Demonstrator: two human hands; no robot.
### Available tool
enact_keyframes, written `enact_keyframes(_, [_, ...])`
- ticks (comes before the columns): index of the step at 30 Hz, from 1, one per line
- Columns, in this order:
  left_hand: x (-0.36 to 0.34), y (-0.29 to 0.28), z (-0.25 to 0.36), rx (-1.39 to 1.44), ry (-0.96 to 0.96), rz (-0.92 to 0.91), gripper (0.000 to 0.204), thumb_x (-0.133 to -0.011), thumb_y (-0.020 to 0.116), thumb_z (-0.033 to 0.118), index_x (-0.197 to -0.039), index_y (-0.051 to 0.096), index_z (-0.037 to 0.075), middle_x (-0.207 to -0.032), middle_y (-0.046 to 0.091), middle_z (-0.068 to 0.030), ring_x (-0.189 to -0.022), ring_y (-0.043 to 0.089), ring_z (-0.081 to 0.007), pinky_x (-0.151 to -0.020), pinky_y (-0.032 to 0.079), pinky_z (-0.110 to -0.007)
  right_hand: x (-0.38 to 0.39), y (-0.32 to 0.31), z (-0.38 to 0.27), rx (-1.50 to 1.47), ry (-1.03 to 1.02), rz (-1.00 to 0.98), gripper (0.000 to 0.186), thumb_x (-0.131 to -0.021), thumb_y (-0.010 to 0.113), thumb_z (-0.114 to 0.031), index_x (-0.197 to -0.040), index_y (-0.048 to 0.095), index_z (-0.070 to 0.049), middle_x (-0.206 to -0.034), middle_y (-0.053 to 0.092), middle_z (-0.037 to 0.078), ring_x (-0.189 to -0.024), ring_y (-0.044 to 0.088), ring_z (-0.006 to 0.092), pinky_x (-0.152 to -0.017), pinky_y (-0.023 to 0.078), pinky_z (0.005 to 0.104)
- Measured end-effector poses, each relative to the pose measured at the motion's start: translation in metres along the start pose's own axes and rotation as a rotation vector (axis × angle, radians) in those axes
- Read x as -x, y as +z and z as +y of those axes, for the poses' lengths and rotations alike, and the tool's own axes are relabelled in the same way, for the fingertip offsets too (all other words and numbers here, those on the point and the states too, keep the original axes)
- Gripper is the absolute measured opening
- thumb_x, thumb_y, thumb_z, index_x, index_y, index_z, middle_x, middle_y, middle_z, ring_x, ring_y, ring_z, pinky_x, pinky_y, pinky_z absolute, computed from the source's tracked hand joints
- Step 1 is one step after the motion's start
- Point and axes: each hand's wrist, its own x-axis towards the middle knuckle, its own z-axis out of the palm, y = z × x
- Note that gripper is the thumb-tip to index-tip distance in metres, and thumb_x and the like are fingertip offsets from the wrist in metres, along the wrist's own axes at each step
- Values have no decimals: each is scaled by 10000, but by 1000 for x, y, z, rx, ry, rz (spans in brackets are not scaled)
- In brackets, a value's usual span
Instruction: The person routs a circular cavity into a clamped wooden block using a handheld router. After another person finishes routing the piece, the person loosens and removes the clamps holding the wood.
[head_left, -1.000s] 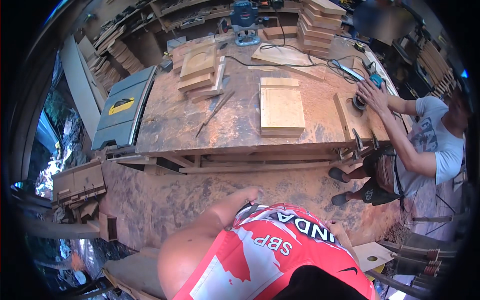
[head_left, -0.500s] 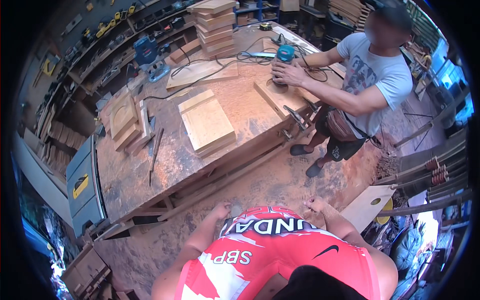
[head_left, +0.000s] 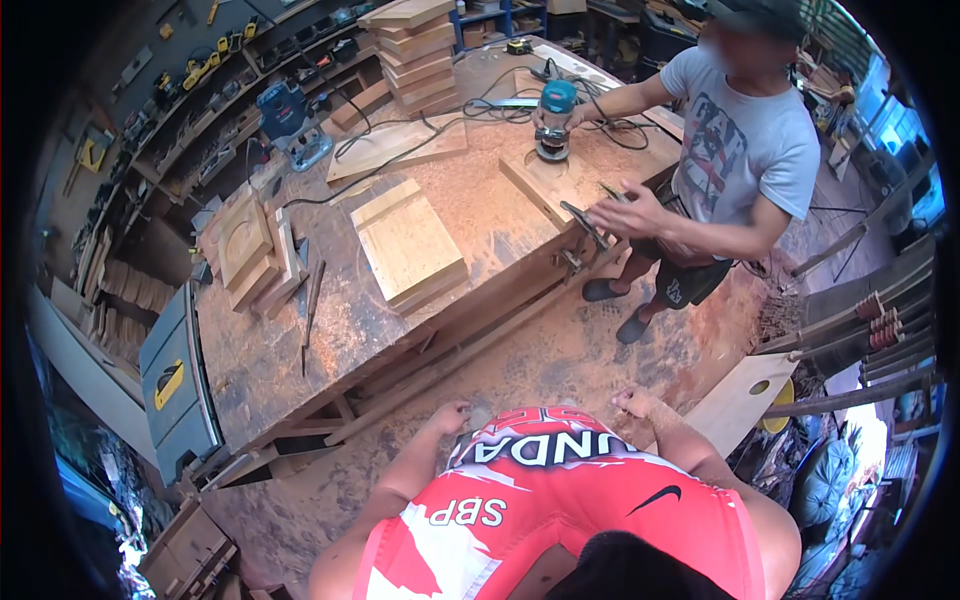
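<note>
My red and white jersey [head_left: 560, 490] fills the lower middle of the view. My left hand [head_left: 450, 415] hangs in front of its hem with curled fingers and nothing in it. My right hand [head_left: 635, 403] is curled the same way at the hem's other side, empty. Both are above a sawdust-covered floor [head_left: 560, 350], apart from the workbench [head_left: 330, 340]. A stack of pale wooden boards [head_left: 410, 245] is the nearest thing on the bench.
A co-worker in a grey shirt [head_left: 740, 140] stands at the bench's right end, one hand on a teal router [head_left: 555, 120], the other by a clamp [head_left: 585, 225]. Carved boards [head_left: 245, 250], chisels [head_left: 310, 300], a grey table saw [head_left: 180, 380] and a white board with a hole [head_left: 740, 400] lie around.
The view has swung, so the bench now slants to the left and the co-worker is nearer at upper right. Both my hands have come into sight at the jersey hem.
</note>
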Motion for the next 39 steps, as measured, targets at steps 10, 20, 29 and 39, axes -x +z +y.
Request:
enact_keyframes(10, [-2, 7, -8, 13, 16, -24, 473, -816, 628, 263, -1250, 593, 78, -1153, 639, -191, -1054, 621, -298, -914, 478, -365, 5, -6, -14, -27, 76, -22, 372, -811, 725, -390, -798, 661, -24, -664, 621, 47, -580, 598, 137, -542, 501, 309])
enact_keyframes(20, [-1, 8, -12, 0, 29, -12, 495, -801, 635, 259, -1263, 586, 85, -1153, 640, -188, -1047, 623, -294, -912, 479, -359, 7, -5, -17, -77, 50, -38, 343, -816, 723, -368, -736, 645, -43, -639, 587, 16, -568, 552, 112, -541, 470, 303])
enact_keyframes(29, [4, -1, 2, 25, 0, -40, 461, -809, 600, 217, -1246, 593, 71, -1119, 652, -191, -1001, 637, -286, -874, 492, -354, 11, -7, -19, -54, 80, -40, 388, -804, 728, -413, -800, 659, -31, -696, 628, 35, -628, 585, 128, -587, 489, 309])
enact_keyframes(39, [6, 0, -8, -12, 16, -30, 467, -828, 607, 239, -1261, 578, 63, -1153, 640, -187, -1048, 625, -285, -902, 490, -367, 14, -14, -34, -51, 183, -60, 392, -800, 725, -418, -815, 672, -29, -710, 654, 69, -623, 622, 148, -573, 508, 311])
